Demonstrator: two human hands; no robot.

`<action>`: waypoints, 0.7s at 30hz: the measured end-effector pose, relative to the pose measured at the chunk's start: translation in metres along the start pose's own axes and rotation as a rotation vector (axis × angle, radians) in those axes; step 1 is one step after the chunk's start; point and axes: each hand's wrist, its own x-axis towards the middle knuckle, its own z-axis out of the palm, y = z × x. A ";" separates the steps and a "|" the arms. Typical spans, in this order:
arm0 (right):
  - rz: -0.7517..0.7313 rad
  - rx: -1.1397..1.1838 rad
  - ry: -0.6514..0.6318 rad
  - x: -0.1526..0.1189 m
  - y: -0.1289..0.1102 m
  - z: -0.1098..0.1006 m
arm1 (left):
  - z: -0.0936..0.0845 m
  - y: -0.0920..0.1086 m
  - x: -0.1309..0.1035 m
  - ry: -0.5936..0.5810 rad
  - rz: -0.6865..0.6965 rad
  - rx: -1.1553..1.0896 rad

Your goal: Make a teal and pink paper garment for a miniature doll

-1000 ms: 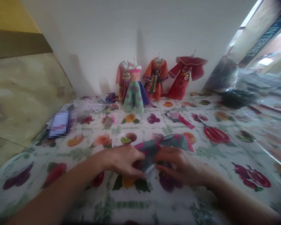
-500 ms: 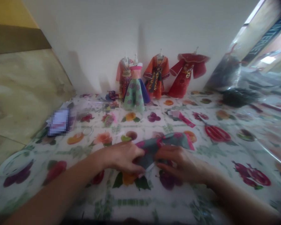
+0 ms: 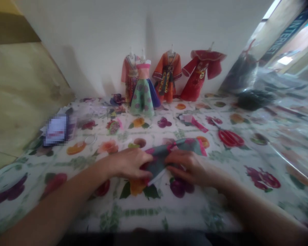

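While a white wall point(image 3: 105, 27) takes up the top centre of the frame, I observe a fruit-patterned tablecloth point(image 3: 190, 215) spread across the middle and lower frame. A dark plastic bag point(image 3: 241, 75) sits at upper right. Along the wall, upper centre, stand four small dresses: a red dress point(image 3: 199, 73) with wide sleeves on the right, an orange robe point(image 3: 168, 77) next to it, and, towards the left, a green-skirted dress point(image 3: 143, 95) partly in front of a pink-sleeved one point(image 3: 127, 75).

The grey-green cloth point(image 3: 157, 167), with pink flowers and a pink edge at its right end, lies on the tablecloth at frame centre, slightly below the middle. The left hand point(image 3: 133, 164) is on its left end, thumb and forefinger slightly apart; whether they pinch the fabric I cannot tell. The right hand point(image 3: 188, 167) has its fingertips drawn close together, holding the cloth near its middle.

Red-handled scissors point(image 3: 231, 137) lie right of centre, well apart from both hands. A pink strip point(image 3: 199, 124) lies left of them. A small pale ring point(image 3: 90, 139) rests left of centre.
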 end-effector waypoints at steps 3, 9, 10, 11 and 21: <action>-0.063 -0.005 0.083 -0.001 0.007 0.002 | -0.001 -0.005 0.000 0.099 0.029 0.017; -0.092 -0.036 0.185 -0.003 0.012 0.004 | -0.002 -0.010 0.001 0.235 0.056 0.018; -0.095 -0.048 0.199 -0.003 0.012 0.003 | -0.002 -0.010 0.001 0.241 0.058 0.018; -0.094 -0.061 0.208 -0.003 0.011 0.003 | -0.002 -0.010 0.002 0.244 0.060 0.021; -0.090 -0.074 0.216 -0.004 0.009 0.001 | 0.002 -0.014 0.003 0.243 0.050 0.039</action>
